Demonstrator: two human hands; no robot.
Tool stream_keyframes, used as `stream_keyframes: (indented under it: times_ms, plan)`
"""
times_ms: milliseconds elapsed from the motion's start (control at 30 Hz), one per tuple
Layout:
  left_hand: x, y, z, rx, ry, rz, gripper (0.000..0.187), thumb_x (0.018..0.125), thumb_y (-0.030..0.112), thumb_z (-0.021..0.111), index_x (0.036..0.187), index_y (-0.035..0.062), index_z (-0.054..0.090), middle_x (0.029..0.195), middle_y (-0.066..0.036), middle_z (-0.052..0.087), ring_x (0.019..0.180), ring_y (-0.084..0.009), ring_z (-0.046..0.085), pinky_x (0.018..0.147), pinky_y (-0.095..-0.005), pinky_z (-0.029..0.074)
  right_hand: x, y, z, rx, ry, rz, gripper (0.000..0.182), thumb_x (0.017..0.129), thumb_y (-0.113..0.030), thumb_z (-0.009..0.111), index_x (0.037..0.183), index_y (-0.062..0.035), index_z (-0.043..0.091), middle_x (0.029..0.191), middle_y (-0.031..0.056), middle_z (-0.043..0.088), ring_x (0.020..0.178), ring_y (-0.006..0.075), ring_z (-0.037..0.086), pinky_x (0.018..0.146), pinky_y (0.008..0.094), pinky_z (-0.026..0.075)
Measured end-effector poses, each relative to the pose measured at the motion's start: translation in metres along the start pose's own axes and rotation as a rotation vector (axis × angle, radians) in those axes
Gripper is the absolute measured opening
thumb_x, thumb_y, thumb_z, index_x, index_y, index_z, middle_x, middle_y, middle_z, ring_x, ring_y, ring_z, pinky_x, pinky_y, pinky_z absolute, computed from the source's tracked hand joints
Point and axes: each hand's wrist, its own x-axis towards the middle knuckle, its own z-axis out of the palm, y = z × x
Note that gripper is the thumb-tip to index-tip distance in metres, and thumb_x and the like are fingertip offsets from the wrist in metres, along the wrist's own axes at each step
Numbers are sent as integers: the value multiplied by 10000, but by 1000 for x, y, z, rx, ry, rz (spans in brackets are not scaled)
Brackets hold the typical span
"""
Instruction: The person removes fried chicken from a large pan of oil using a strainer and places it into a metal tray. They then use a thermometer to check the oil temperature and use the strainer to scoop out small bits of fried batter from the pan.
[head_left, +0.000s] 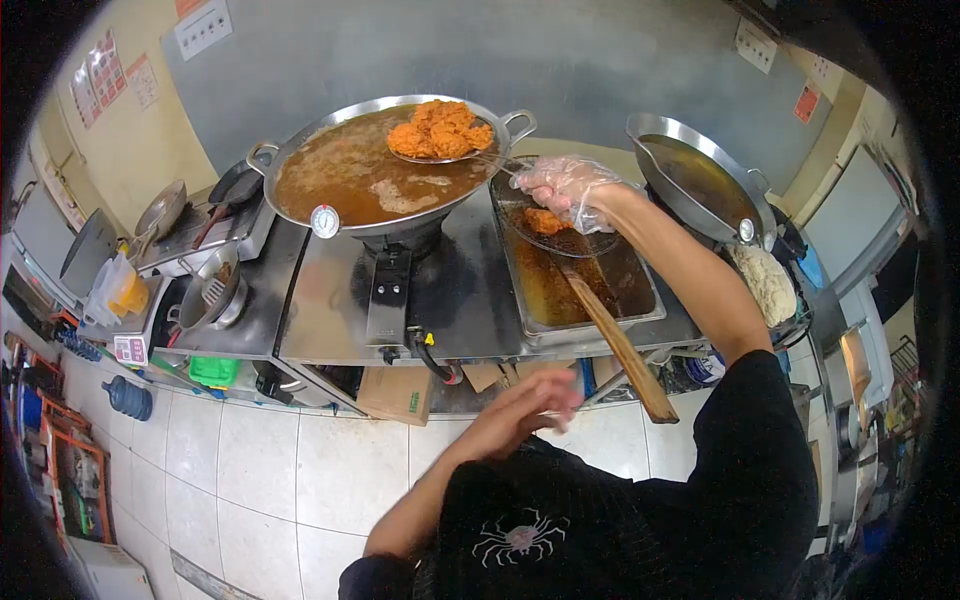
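Note:
My right hand (565,190), in a clear plastic glove, is closed around the thin handle of a skimmer (483,157). A heap of orange-brown fried pieces (440,128) lies in that skimmer, above the oil in a large wok (330,125). Just below my right hand, a second, wire skimmer (590,245) with a long wooden handle rests across an oily metal tray (640,290). One fried piece (545,221) sits in it. In front of my body, my left hand (530,405) is slightly blurred, its fingers loosely bent and nothing visible in them.
A dial thermometer (324,221) is on the big wok's near rim. Another wok of oil (700,180) stands at right, near a pale floury mass (765,285). Smaller pans (212,290) are at left. The wooden handle (625,350) juts past the counter edge.

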Motion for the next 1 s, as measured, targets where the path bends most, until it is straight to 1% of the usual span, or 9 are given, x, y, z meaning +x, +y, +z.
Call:
stream_keyframes:
  times_ms: [133,400,467,600,633,733,867,933,1000]
  plan:
    - [38,13,29,-66,18,87,499,925,270,475,1338,70,278,1314,-147,416,1088,-226,507,914,-375,424,-1,2,-1,-37,24,-39,223,871,-163,572,661,-105,526,510,-49,440,385,47,385,317,197,278]
    - [102,-25,26,-240,361,-157,576,864,399,537,1260,40,320,1198,-128,437,1115,-232,443,991,-382,357,-38,29,-36,83,-46,-46,197,859,-208,610,748,-86,503,525,-52,436,364,25,362,304,172,222]
    - [111,-33,29,-388,140,-194,548,877,408,509,1243,32,351,1094,-118,483,1054,-245,485,968,-391,375,-69,31,-50,-25,96,-30,207,841,-228,638,892,-47,552,531,-50,440,359,23,353,311,175,218]
    - [133,-41,42,-515,167,-184,390,905,361,476,1110,31,432,935,-82,523,844,-206,551,839,-346,456,-121,39,-78,-232,450,-18,564,797,-273,680,1240,-8,452,521,-52,422,353,26,340,312,189,227]
    - [137,-43,45,-559,221,-167,229,907,275,478,948,51,453,874,-56,514,772,-171,534,752,-325,473,-132,38,-88,-277,451,12,496,806,-273,666,1189,-20,479,518,-54,413,350,26,333,312,190,229]
    - [141,-47,51,-502,321,-91,136,891,187,480,862,65,429,820,-49,494,703,-167,515,699,-339,472,-151,49,-112,-354,442,56,366,823,-274,638,1075,-42,511,513,-59,400,346,24,323,314,190,231]
    - [144,-54,58,-494,367,-58,100,870,134,472,879,50,418,769,-52,472,673,-171,513,671,-351,477,-150,50,-123,-413,394,100,260,833,-285,617,930,-75,498,512,-58,392,347,21,324,316,187,228]
    - [143,-53,59,-471,372,-105,109,865,122,472,910,50,402,797,-59,466,677,-170,512,665,-364,483,-140,52,-127,-534,401,144,250,840,-277,605,935,-71,501,518,-49,392,364,34,347,333,189,258]
    - [141,-51,65,-450,398,-56,135,862,115,475,947,61,385,827,-65,462,682,-170,511,661,-376,490,-121,77,-147,-771,372,204,375,857,-277,591,1097,-3,501,624,38,531,487,142,513,433,278,413]
